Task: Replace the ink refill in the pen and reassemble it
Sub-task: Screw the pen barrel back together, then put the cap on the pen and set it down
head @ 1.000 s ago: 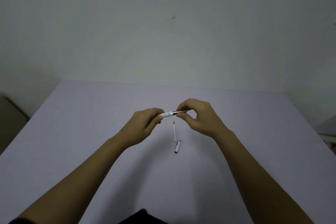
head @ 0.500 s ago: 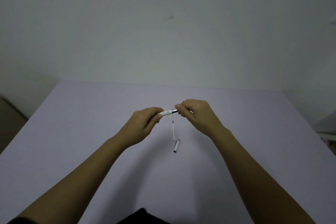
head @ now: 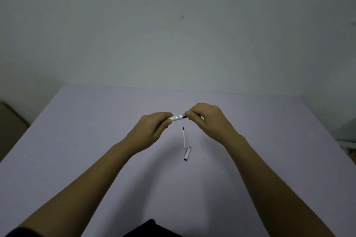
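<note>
A white pen barrel is held level above the table between both hands. My left hand grips its left end. My right hand pinches the dark front end of the pen; what lies under those fingers is hidden. On the table below lies a thin white ink refill with a dark tip pointing away from me. Just nearer than it lies the white pen cap with a silver end.
The pale lilac table runs back to a plain wall. A brown object stands off the table's left edge, and something pale lies at the far right edge.
My right hand has slid left along the pen's front part until its fingers meet the barrel; the thin exposed piece seen earlier is now covered. The left hand has hardly moved.
</note>
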Available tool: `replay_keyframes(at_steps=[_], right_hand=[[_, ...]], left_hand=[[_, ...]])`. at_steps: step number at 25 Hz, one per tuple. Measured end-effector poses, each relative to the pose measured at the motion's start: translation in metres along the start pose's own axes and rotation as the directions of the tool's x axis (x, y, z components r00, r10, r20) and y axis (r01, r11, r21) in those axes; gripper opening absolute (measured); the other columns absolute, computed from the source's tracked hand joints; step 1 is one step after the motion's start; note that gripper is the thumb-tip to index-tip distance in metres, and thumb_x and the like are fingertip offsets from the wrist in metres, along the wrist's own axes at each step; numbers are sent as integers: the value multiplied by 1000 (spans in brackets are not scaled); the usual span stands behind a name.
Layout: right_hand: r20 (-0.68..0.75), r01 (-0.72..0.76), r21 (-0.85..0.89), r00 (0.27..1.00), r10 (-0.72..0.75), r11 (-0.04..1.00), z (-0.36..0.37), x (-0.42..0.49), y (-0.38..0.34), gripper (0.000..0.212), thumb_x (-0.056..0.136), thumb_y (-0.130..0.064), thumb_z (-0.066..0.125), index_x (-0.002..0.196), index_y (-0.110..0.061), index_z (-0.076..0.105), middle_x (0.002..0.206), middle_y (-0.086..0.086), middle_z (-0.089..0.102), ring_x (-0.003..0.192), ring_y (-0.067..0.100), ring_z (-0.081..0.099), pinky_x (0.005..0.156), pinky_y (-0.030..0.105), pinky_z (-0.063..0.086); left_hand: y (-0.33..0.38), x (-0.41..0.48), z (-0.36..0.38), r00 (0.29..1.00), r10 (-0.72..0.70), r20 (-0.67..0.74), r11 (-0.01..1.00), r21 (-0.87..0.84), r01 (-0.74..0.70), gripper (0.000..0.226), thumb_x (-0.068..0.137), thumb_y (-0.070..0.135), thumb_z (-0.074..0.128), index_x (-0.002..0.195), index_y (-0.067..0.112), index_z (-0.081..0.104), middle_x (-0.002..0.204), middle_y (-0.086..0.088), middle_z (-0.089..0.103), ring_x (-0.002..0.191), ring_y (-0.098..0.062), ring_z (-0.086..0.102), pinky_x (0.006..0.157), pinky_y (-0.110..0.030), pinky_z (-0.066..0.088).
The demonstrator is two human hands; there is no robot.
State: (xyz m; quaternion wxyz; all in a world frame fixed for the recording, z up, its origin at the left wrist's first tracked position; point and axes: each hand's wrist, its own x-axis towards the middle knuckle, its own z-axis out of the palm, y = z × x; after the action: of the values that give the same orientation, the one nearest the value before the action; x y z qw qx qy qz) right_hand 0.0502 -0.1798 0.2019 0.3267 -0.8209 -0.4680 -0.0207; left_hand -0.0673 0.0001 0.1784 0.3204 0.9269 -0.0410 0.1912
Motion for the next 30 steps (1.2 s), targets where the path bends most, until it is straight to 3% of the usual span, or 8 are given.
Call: replay_keyframes(at_steps=[3, 6, 9, 11, 14, 18, 26, 30], right_hand=[[75, -57, 58, 996, 53, 997, 3, 2, 4, 26, 91, -35, 53, 89, -17, 71, 78, 2, 66, 72, 13, 58, 66, 24, 45], [65, -199, 261, 980, 189, 944, 11, -2, 18, 40, 87, -54, 46, 106, -25, 67, 95, -11, 66, 92, 3, 63, 84, 15, 48], [45, -469, 621, 821, 569, 628, 41, -7, 40, 47, 95, -52, 31, 99, -23, 68, 90, -3, 68, 87, 12, 66, 89, 23, 49], [5, -618, 463, 719, 695, 636, 69, -18, 60, 36, 97, -36, 41, 97, -13, 68, 89, 7, 70, 83, 19, 65, 85, 29, 51], [43, -764, 182, 635, 771, 619, 114, -40, 82, 21, 91, -12, 52, 103, -2, 65, 103, 19, 70, 97, 31, 65, 87, 34, 49], [53, -841, 55, 541, 839, 539, 153, -48, 91, 25, 91, -14, 55, 109, 2, 61, 112, 21, 66, 106, 33, 61, 85, 32, 46], [69, -886, 37, 464, 883, 462, 177, -51, 102, 27, 92, -19, 54, 103, 4, 61, 104, 21, 70, 99, 34, 65, 78, 34, 47], [103, -877, 307, 418, 903, 371, 158, -49, 103, 29, 90, -25, 55, 88, -2, 71, 87, 15, 74, 76, 21, 64, 67, 24, 42]], left_hand=[[-2, -2, 2, 1000, -11, -2, 1000, 9, 11, 15, 95, 16, 49, 102, 13, 61, 71, 3, 57, 60, -3, 50, 60, -8, 37], [-8, -4, 2, 999, -53, -11, 999, -4, 53, 15, 95, 16, 49, 104, 14, 60, 71, 4, 57, 66, 1, 51, 61, -8, 38], [-16, -5, 2, 992, -118, -32, 993, -28, 117, 15, 95, 16, 49, 105, 16, 60, 70, 6, 56, 65, 2, 49, 58, -8, 37], [-19, -7, 3, 985, -165, -39, 985, -55, 163, 14, 95, 17, 49, 103, 17, 60, 69, 11, 55, 61, 2, 49, 56, -8, 37], [-23, -8, 6, 976, -214, -31, 973, -94, 210, 14, 95, 18, 49, 101, 19, 61, 67, 14, 54, 57, 1, 48, 53, -7, 37], [-30, -5, 10, 973, -230, -2, 968, -101, 228, 14, 95, 20, 48, 100, 20, 60, 66, 15, 54, 56, 0, 48, 52, -8, 36], [-43, -1, 26, 961, -269, 54, 955, -113, 274, 14, 95, 21, 48, 101, 20, 60, 72, 4, 61, 59, 0, 49, 54, -8, 37], [-46, -2, 35, 956, -275, 97, 953, -101, 285, 15, 95, 22, 48, 103, 21, 60, 74, 0, 63, 61, 0, 49, 54, -7, 36]])
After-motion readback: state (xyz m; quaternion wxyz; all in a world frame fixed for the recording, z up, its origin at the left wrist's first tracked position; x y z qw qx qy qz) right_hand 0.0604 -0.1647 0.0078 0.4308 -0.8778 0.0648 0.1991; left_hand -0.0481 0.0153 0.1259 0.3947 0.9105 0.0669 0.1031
